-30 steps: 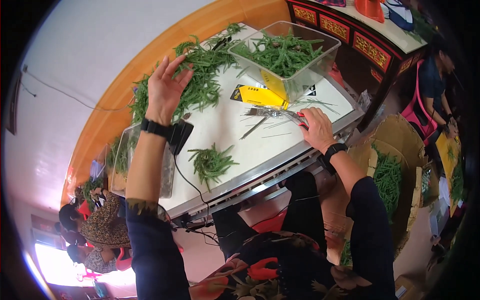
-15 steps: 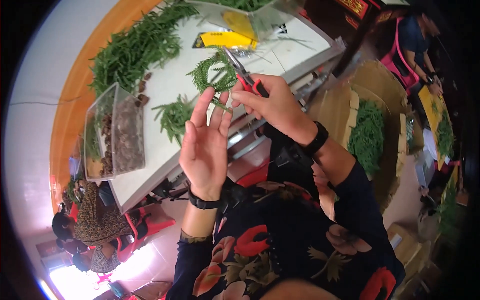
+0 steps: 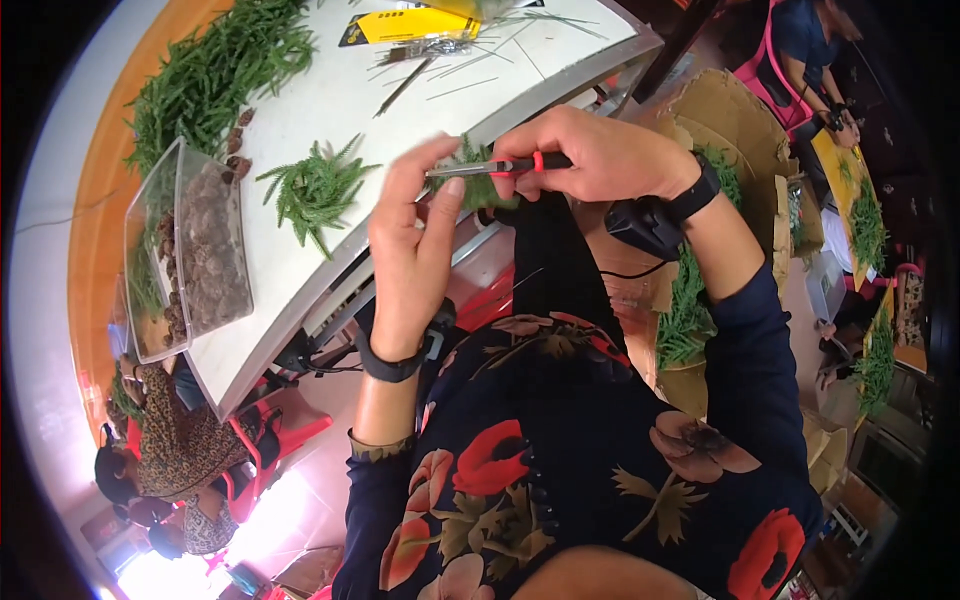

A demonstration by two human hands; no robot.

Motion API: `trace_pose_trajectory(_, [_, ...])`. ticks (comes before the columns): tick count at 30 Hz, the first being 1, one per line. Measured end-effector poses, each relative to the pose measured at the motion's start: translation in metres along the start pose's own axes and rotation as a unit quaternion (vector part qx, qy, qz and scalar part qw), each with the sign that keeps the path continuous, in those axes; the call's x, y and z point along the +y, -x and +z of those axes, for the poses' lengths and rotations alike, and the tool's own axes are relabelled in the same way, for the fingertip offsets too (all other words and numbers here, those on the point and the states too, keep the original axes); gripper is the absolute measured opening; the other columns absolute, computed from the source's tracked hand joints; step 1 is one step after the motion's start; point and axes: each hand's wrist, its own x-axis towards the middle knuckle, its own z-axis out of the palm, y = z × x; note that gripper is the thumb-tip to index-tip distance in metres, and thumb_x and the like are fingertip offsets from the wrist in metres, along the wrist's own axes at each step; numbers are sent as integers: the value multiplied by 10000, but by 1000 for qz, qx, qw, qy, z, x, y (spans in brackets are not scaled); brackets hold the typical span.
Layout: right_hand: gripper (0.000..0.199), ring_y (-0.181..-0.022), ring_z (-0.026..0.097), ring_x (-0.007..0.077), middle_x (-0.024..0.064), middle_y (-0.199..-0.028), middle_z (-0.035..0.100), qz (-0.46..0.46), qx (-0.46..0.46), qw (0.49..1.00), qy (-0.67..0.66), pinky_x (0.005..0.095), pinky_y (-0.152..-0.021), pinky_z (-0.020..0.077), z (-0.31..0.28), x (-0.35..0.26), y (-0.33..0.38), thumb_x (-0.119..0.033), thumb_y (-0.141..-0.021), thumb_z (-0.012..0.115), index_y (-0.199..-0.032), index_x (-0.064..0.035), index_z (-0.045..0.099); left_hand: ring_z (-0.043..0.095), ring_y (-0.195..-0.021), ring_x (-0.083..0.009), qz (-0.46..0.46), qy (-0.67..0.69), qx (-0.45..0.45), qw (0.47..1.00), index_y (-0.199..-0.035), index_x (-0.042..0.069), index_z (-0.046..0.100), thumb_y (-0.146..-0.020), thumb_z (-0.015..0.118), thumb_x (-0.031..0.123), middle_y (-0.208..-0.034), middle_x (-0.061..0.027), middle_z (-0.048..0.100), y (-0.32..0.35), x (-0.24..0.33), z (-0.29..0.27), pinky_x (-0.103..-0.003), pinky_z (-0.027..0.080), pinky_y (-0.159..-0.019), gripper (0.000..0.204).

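Needle-leaf sprig [image 3: 485, 190]: between the hands at the table's near edge; partly hidden by pliers and fingers, so its full shape cannot be told.
View: head camera, looking down.
Needle-nose pliers [image 3: 503, 167]: nose pointing left, red-and-black handles to the right; set across the sprig as seen from above. Whether the jaws bite on anything cannot be told.
Right hand [image 3: 615, 155]: fingers closed around the plier handles.
Left hand [image 3: 408, 240]: thumb and forefinger curled beside the plier tip; forefinger blurred, so a grip on the sprig cannot be confirmed.
Hand spacing: near each other, pliers spanning the gap.
Step in hand: judged to be plier work on the sprig, possibly pinching or trimming; no wire is discernible at the tip.
Next move calls for: by judgement, a steadied sprig, plier tip aligned to the working spot, left fingertips clear of the jaws.
White table [image 3: 310, 120], near side: greenery bundle [image 3: 315, 188], apart from both hands.
Table, far side: thin wires [image 3: 460, 88], dark rod [image 3: 402, 88], yellow-and-black card [image 3: 400, 27].
Table, left side: clear bin [image 3: 220, 315] of pine cones; greenery heap [image 3: 235, 70] farther off.
Right of table: cardboard carton [image 3: 740, 110].
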Motion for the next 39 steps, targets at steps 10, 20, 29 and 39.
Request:
trace_pose_trajectory(10, [141, -683, 595, 158, 72, -793, 638, 22, 248, 949, 194, 289, -670, 476, 16, 20, 21, -112, -864, 613, -945, 3, 604, 527, -721, -36, -262, 263, -23, 928, -1022, 0, 636, -895, 622, 72, -801, 14, 615, 12, -19, 25, -184, 433, -670, 147])
trace_pose_trajectory(20, [257, -681, 602, 265, 144, -821, 629, 143, 388, 902, 124, 330, -631, 464, 60, 18, 57, -190, -843, 668, -998, 2, 595, 515, -708, -38, -249, 254, -20, 934, -1020, 1, 621, -908, 610, 96, -816, 17, 611, 11, -28, 41, -176, 407, -632, 147])
trace_pose_trajectory(29, [265, -662, 568, 333, 162, -754, 583, 157, 290, 935, 132, 391, -617, 441, 81, 30, 63, -205, -846, 659, -978, 11, 580, 507, -722, -42, -246, 223, -24, 943, -1018, 1, 592, -929, 575, 118, -836, 7, 610, 11, -21, 54, -183, 402, -647, 148])
trace_pose_trajectory(39, [269, -708, 554, 394, 192, -752, 569, 179, 249, 942, 139, 444, -633, 430, 74, 32, 59, -226, -848, 651, -931, 14, 562, 495, -722, -41, -222, 228, -31, 948, -996, 1, 589, -935, 557, 105, -825, 3, 605, 16, -21, 56, -186, 399, -647, 125])
